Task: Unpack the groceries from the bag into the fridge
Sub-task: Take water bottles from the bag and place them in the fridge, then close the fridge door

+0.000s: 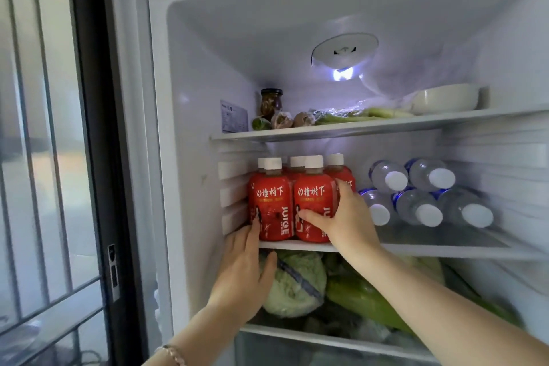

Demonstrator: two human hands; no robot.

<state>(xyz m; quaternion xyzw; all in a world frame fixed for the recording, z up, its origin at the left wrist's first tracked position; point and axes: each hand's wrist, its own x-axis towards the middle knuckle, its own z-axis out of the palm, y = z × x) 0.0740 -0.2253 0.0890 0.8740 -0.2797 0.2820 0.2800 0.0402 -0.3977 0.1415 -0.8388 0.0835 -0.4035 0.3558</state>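
Five white caps can be counted among the juice bottles (297, 178), which are stood upright in a tight cluster at the left end of the middle shelf (430, 248) of the open fridge (190, 68); whether a sixth is hidden behind them cannot be told. Each bottle is wrapped in a red label printed with white characters and the word JUICE down its side, and brownish liquid is seen at the necks.

The front right juice bottle (312, 202) is gripped by the right hand (344, 217), with the thumb laid across its front and the fingers curled round its right side. The left hand (242, 264) is held flat, with its straight fingers pressed against the lower left side of the front left juice bottle (271, 208) and its thumb under the shelf edge.

Just to the right, five clear water bottles (419, 208) are laid on their sides in two tiers, caps outward. On the top shelf (356, 126) one dark-lidded jar (270, 102) and one white bowl (442, 98) are seen among wrapped vegetables. One cabbage (297, 285) is seen below.
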